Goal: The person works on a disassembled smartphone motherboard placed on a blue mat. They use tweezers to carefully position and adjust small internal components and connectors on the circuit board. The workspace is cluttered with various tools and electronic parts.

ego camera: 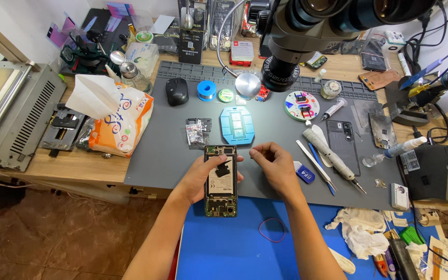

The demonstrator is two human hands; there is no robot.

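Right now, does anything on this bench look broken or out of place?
Yes: the black phone in the left hand has no back cover, so its battery and green circuit boards are bare. A dark detached phone back panel lies on the grey mat. Crumpled white tissues litter the blue surface.

Bright, even light fills the bench. A small lamp [248, 84] glares white just beyond the grey mat [156, 155], which shows only soft shadows. Above the lamp, the microscope [307, 31] looms dark and blurred. Edges bend slightly.
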